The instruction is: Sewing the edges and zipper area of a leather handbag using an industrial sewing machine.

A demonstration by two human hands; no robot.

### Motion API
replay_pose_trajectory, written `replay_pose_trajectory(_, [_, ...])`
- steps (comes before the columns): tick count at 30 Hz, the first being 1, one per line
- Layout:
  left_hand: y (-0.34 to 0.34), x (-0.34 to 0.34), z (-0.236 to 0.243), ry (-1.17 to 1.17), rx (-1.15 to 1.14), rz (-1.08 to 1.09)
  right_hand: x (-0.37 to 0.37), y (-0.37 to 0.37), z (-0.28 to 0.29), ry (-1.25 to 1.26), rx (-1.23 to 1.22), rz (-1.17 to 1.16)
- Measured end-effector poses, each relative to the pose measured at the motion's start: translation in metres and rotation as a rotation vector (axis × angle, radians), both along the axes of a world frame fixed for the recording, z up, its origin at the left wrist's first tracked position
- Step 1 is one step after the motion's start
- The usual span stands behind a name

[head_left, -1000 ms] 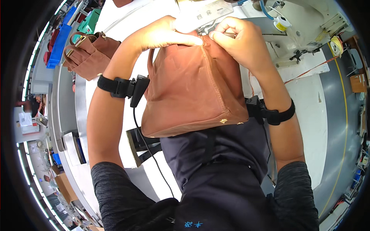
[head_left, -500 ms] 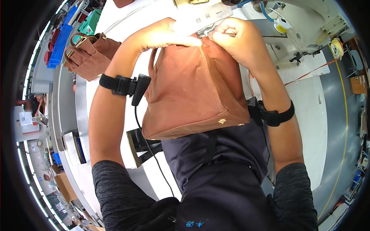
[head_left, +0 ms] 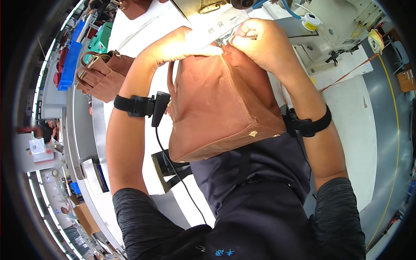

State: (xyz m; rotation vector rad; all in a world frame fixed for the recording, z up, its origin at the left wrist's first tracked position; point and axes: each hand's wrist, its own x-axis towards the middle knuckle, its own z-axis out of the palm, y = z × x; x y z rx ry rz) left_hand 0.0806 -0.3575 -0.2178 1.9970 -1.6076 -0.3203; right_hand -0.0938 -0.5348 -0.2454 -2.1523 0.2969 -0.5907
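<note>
A brown handbag [head_left: 216, 104] hangs tilted in front of me, its base with small gold-coloured studs turned toward my body. My left hand [head_left: 177, 45] lies along its far upper edge, thumb stretched over the near side and the other fingers mostly hidden in glare. At the same edge, my right hand [head_left: 260, 41] is curled, thumb and forefinger pinching the bag beside a seam. Between the two hands the edge meets the metal presser foot [head_left: 222, 41] of a sewing machine [head_left: 232, 24]. The exact stitching spot is hard to make out.
A second, smaller brown bag [head_left: 104, 73] stands on the table to the left. More brown pieces [head_left: 134, 6] lie at the far edge. A small white bottle with a yellow label [head_left: 310, 21] sits far right. A black cable [head_left: 173, 169] hangs from my left wrist strap.
The handbag's lower part has swung slightly right, while its upper edge stays at the presser foot. Both hands keep their hold. The whole view has shifted a little.
</note>
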Motion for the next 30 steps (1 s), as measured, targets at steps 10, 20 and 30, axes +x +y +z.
replay_pose_trajectory(10, [0.016, 0.002, 0.015, 0.204, 0.208, 0.162, -0.003, 0.004, -0.001, -0.062, -0.060, -0.042])
replay_pose_trajectory(20, [-0.003, 0.026, 0.059, 0.352, 0.213, 0.256, -0.047, 0.050, -0.034, -0.177, 0.408, -0.012])
replay_pose_trajectory(30, [0.052, -0.120, 0.080, -0.414, 0.459, 0.209, -0.046, 0.062, -0.047, -0.176, 0.468, 0.075])
